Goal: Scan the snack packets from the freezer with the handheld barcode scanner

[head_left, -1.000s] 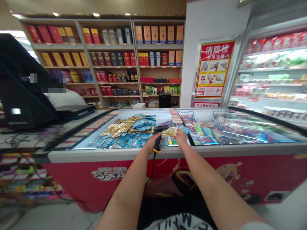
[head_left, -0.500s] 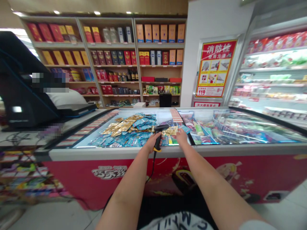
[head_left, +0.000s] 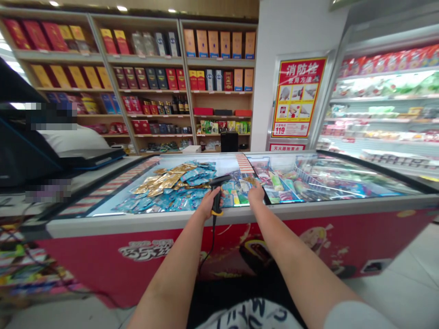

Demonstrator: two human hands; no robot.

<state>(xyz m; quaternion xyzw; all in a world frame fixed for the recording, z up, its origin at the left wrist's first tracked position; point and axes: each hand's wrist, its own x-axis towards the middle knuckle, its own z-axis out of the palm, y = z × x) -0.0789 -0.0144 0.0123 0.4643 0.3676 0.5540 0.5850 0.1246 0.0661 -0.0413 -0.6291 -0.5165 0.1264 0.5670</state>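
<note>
Behind the freezer [head_left: 240,214] stand shelves [head_left: 147,68] of boxed goods, a red poster [head_left: 297,98], an open cooler [head_left: 384,105] at right and a monitor [head_left: 20,155] at left.

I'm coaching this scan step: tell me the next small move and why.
Probably tilt the barcode scanner in the left hand toward the gold packet at the right hand; its head sits level beside the packet, above the freezer.
</note>
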